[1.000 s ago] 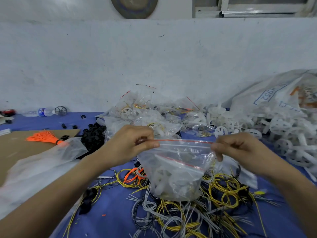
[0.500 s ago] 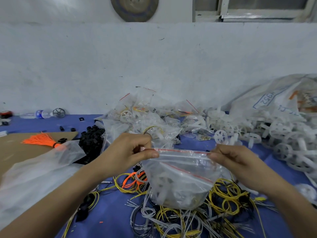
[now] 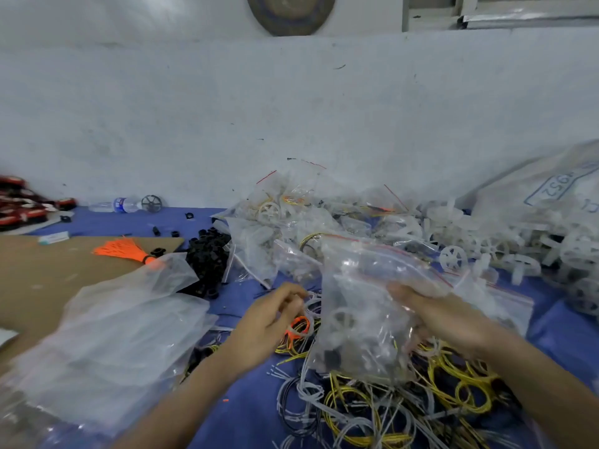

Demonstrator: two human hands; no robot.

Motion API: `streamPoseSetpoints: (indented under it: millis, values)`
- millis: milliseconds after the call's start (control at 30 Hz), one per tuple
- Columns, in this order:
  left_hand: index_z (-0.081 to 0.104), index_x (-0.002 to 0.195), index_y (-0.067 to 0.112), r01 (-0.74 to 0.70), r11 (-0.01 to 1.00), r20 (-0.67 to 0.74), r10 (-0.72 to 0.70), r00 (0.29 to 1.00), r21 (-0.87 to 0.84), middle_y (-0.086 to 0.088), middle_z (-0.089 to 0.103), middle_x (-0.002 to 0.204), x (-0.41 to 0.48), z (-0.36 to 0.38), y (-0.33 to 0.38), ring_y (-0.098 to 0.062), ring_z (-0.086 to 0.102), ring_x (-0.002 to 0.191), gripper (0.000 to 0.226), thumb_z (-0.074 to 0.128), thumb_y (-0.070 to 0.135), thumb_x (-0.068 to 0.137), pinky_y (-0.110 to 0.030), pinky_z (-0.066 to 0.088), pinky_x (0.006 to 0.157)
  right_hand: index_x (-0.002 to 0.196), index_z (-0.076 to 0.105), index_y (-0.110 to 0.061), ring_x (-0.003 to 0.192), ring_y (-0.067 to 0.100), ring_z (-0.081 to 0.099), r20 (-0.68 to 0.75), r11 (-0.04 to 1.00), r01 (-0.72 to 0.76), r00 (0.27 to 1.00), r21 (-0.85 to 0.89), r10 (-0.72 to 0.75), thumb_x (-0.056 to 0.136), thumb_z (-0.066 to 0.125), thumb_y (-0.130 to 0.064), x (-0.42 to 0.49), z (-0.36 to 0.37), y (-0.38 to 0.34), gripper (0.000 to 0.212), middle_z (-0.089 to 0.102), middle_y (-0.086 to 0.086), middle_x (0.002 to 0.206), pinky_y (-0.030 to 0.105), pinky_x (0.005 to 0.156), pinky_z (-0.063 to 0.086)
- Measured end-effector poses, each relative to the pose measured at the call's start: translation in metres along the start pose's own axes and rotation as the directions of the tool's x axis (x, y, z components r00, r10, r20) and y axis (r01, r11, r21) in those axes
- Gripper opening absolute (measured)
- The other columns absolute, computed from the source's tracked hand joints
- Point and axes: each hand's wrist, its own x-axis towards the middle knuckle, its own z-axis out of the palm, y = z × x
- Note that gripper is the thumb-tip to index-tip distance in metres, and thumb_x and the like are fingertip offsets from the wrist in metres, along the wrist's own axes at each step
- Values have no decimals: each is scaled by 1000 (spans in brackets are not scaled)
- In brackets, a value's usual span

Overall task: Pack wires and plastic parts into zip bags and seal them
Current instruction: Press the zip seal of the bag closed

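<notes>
Both hands hang over the counter (image 3: pixel 246 403): right hand (image 3: pixel 444 319) grips the filled zip bag (image 3: pixel 363 296), left hand (image 3: pixel 270 322) curls at the wires (image 3: pixel 372 413), its hold too blurred to tell.

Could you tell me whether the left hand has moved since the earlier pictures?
Yes. The left hand has let go of the bag and dropped toward the table; it is now level with the orange wire loop, which lay below it before.
</notes>
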Motion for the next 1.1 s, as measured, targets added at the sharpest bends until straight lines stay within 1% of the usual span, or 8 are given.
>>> streamPoseSetpoints:
  millis: [100, 167, 233, 333, 467, 600, 833, 1100]
  values:
    - [61, 119, 17, 169, 885, -119, -129, 984, 433, 1, 60, 116, -25, -32, -52, -20, 55, 110, 28, 59, 24, 92, -31, 42, 91, 109, 50, -1, 55, 30, 69, -32, 838, -31, 998, 546, 57, 97, 47, -20, 34, -12, -45, 22, 68, 25, 79, 30, 48, 56]
    - [55, 129, 16, 394, 734, -295, -270, 917, 554, -6, 53, 130, -35, -53, -75, -31, 46, 124, 48, 52, 38, 87, -38, 37, 98, 108, 45, 1, 61, 33, 69, -85, 612, 64, 996, 788, 6, 101, 39, -15, 55, -18, -77, 19, 56, 32, 111, 30, 48, 56]
    - [36, 143, 22, 580, 502, -369, -461, 807, 641, -8, 33, 149, -43, -75, -91, -35, 24, 139, 61, 45, 52, 90, -49, 26, 108, 132, 35, 2, 94, 38, 65, -126, 372, 126, 992, 919, -25, 98, 48, -29, 72, -21, -103, 48, 43, 32, 132, 32, 63, 59]
    - [11, 150, 27, 695, 339, -321, -702, 636, 634, -12, 20, 153, -55, -100, -112, -41, 18, 140, 73, 45, 55, 93, -57, 26, 108, 149, 12, -7, 128, 40, 42, -73, 358, 63, 997, 931, 14, 89, 63, -36, 78, -4, -107, 85, 25, 27, 148, 43, 102, 44]
    - [44, 134, 18, 647, 365, -312, -653, 690, 669, -8, 55, 125, -66, -107, -124, -28, 56, 112, 44, 51, 35, 94, -35, 49, 87, 141, 33, -9, 131, 40, 37, 33, 459, -62, 997, 886, 71, 93, 57, -27, 70, 47, -54, 56, 33, 21, 143, 48, 97, 46]
    - [65, 95, 10, 685, 361, -468, -528, 709, 633, -11, 63, 99, -60, -114, -115, -31, 60, 89, 19, 53, 25, 93, -30, 43, 66, 126, 48, 1, 123, 39, 46, 106, 385, -157, 983, 910, 151, 96, 51, -20, 57, 74, 3, 37, 45, 24, 134, 47, 93, 46]
    - [39, 134, 26, 618, 392, -264, -657, 707, 682, -4, 53, 126, -40, -104, -124, -26, 55, 112, 52, 59, 42, 89, -33, 47, 83, 117, 56, 8, 111, 40, 59, 257, 334, -305, 950, 892, 179, 95, 50, -19, 32, 91, 38, 36, 60, 30, 118, 45, 86, 52]
    - [65, 104, 15, 770, 524, -594, -505, 626, 364, -20, 66, 103, -47, -119, -125, -39, 60, 92, 20, 51, 25, 96, -41, 49, 76, 108, 61, 12, 105, 40, 60, 236, 355, -315, 939, 880, 250, 91, 54, -18, 4, 98, 51, 35, 64, 31, 111, 41, 86, 48]
